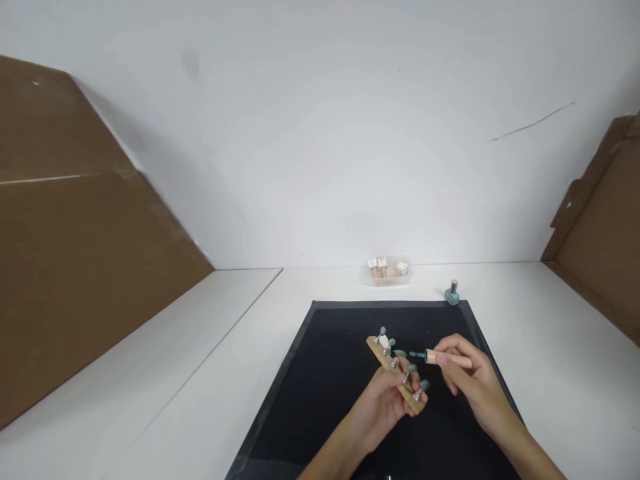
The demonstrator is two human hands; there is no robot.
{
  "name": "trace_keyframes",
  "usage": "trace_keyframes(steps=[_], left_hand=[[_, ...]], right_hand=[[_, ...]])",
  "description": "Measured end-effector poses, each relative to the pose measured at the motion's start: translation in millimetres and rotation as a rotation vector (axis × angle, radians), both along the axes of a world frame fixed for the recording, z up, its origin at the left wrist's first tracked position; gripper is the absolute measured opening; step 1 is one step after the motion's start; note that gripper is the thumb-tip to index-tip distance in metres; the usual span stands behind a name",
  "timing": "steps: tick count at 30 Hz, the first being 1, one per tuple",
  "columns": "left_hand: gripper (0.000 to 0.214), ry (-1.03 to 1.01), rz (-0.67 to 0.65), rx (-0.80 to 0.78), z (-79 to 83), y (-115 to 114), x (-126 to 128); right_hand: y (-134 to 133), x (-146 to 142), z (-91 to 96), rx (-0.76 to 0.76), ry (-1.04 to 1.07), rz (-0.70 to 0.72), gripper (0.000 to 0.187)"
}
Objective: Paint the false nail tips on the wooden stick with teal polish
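Observation:
My left hand (383, 403) grips a narrow wooden nail-tip stand (381, 355), tilted over the black mat. Several short metal posts rise from the stand, each bearing a grey-green painted nail tip (424, 385). Pinched in my right hand (473, 377) is a nail polish brush with a peach handle (450, 359). Its dark green bristles (417, 354) point left, close to the middle nail tip (400, 353); whether they touch I cannot tell. Beside the upper posts shows a small white object (384, 341), partly hidden by the stand.
A black mat (320, 387) lies on the white table. Behind it stands a clear plastic box (393, 281) with white and peach pieces inside. A teal polish bottle with a silver cap (452, 295) stands at the mat's far right corner. Brown cardboard panels (90, 233) flank both sides.

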State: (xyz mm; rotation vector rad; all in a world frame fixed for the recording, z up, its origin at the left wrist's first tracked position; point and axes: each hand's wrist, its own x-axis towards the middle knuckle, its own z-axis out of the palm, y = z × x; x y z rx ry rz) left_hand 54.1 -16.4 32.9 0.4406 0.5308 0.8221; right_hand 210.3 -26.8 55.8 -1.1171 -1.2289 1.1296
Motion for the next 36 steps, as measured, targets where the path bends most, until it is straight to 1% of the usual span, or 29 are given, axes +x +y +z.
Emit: trace_keyframes(steps=[3, 9, 15, 19, 22, 28, 36], left_hand=[[0.024, 0.016, 0.010, -0.024, 1.1, 0.2, -0.2], [0.026, -0.003, 0.013, -0.061, -2.0, 1.5, -1.1], [0.034, 0.028, 0.078, -0.118, 2.7, 2.4, 1.5], [0.035, 0.065, 0.072, -0.106, 6.9, 1.5, 2.2], [0.035, 0.062, 0.080, -0.101, 7.3, 1.7, 2.2], [0.037, 0.038, 0.078, -0.095, 4.3, 4.5, 2.7], [0.034, -0.029, 0.048, -0.031, -0.3, 3.6, 2.1]], right_hand=[[-0.5, 0.4, 0.4, 0.004, -0.005, 0.008, 0.034], [0.4, 1.2, 0.7, 0.004, -0.001, 0.008, 0.035], [0.9, 1.8, -0.5, -0.014, 0.014, 0.014, 0.036], [0.7, 2.2, -1.7, -0.018, 0.019, 0.018, 0.035], [1.4, 2.7, -1.7, -0.022, 0.011, 0.016, 0.036], [2.4, 3.3, -0.5, -0.034, -0.018, 0.044, 0.038], [0.8, 3.9, 1.6, -0.049, -0.050, 0.069, 0.042]])
